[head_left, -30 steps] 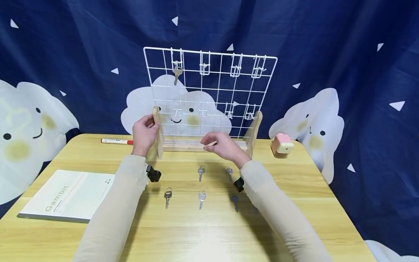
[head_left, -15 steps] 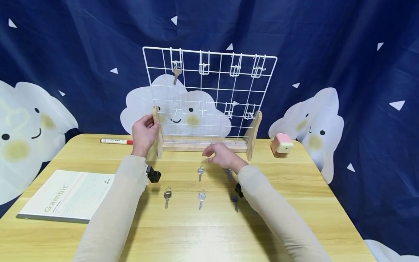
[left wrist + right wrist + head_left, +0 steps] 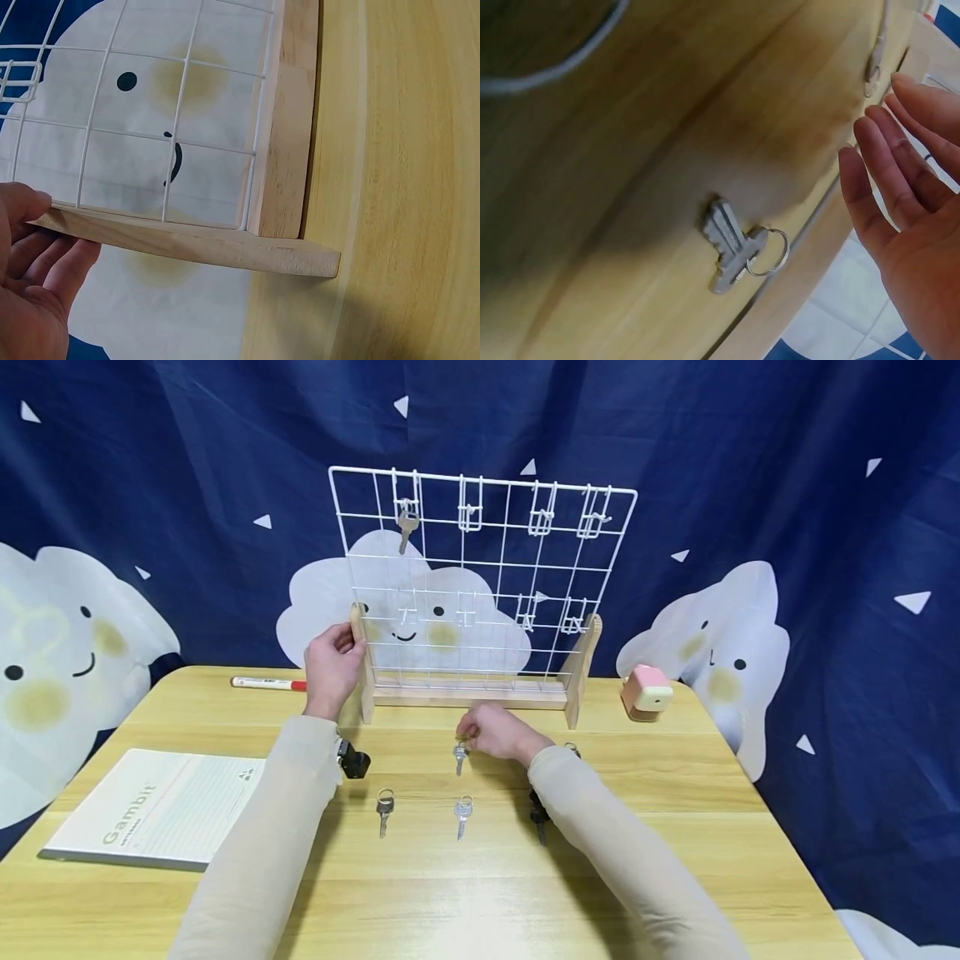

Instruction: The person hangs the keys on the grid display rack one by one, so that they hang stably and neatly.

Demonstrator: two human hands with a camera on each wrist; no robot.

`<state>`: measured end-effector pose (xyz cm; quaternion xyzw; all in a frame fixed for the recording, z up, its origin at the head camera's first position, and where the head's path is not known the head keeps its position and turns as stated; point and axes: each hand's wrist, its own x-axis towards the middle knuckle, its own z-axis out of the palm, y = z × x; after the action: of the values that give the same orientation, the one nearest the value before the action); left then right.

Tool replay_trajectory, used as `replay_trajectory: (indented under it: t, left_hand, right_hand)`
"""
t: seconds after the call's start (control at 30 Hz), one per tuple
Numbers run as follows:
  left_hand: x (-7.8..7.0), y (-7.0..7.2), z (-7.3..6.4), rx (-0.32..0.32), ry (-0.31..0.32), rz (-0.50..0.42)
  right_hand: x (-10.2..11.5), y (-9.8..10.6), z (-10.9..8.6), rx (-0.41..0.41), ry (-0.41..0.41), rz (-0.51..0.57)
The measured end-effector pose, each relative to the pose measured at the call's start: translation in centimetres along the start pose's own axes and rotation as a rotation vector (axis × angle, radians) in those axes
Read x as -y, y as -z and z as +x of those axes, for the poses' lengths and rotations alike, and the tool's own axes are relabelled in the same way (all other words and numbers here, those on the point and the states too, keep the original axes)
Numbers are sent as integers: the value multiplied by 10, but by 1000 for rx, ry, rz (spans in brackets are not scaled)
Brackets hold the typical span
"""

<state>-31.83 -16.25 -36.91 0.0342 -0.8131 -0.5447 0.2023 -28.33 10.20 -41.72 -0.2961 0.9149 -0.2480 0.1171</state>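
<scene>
In the head view my left hand (image 3: 333, 670) holds the left wooden upright (image 3: 362, 668) of a white wire grid rack (image 3: 501, 564). In the left wrist view its thumb and fingers lie on either side of that wooden upright (image 3: 202, 244). My right hand (image 3: 497, 732) is over the table in front of the rack, fingertips close beside a key (image 3: 460, 760) with a ring. In the right wrist view the right hand (image 3: 907, 180) has its fingers extended and thumb apart, near that key (image 3: 877, 56). Another key (image 3: 735, 247) lies below the hand there.
One key (image 3: 407, 532) hangs on the upper left hook; several other hooks hold nothing. More keys (image 3: 385, 814) (image 3: 463, 816) lie nearer; some are partly behind the right arm. A notebook (image 3: 161, 806) and red-capped marker (image 3: 268, 684) lie left; a pink-and-cream block (image 3: 647, 693) stands right.
My right hand has come down and toward me from the rack's base to the key in the middle. The left hand stays on the upright.
</scene>
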Motion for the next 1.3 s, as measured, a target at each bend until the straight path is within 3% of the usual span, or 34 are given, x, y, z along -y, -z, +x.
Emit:
replay_trajectory:
  t: [0.2,0.6,0.8,1.3]
  left_hand:
    - [0,0,-1,0,-15,18]
    - [2,0,-1,-1,-5,15]
    - [1,0,-1,3,4,17]
    - [2,-1,1,0,2,32]
  right_hand:
    - [-2,-2,4,5,32,-58]
    - [-6,-7,7,-2,8,-30]
    - [-1,-1,1,-21,-15,60]
    - [11,24,-8,-96,33,260]
